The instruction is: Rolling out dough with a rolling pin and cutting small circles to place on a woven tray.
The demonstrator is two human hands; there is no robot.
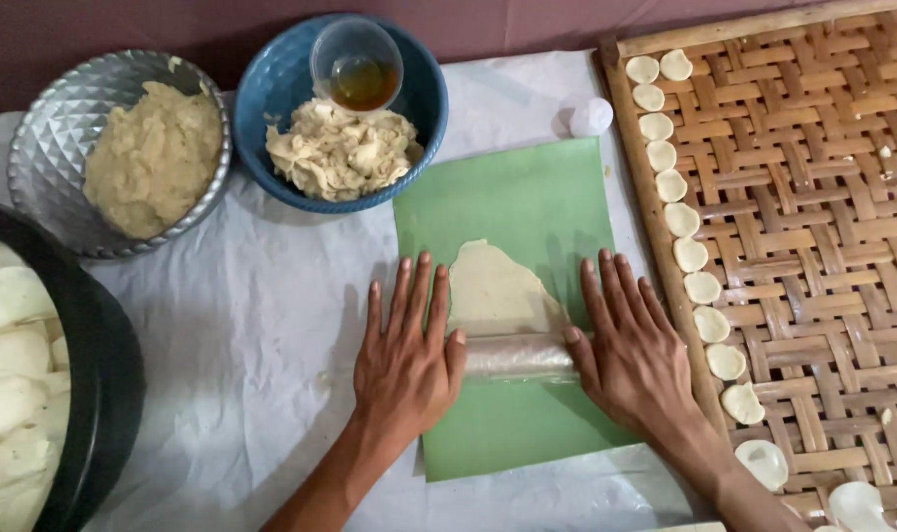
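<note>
A green mat lies on the white cloth. On it is a flattened sheet of pale dough. Across its near edge lies a clear, plastic-wrapped roller. My left hand presses flat on the roller's left end, fingers spread forward. On the right end my right hand rests the same way, palm down.
A blue bowl holds dough scraps with a small cup of amber liquid on top. A silver bowl holds dough mash. A black pan sits at left. A woven bamboo tray at right carries several small dough rounds.
</note>
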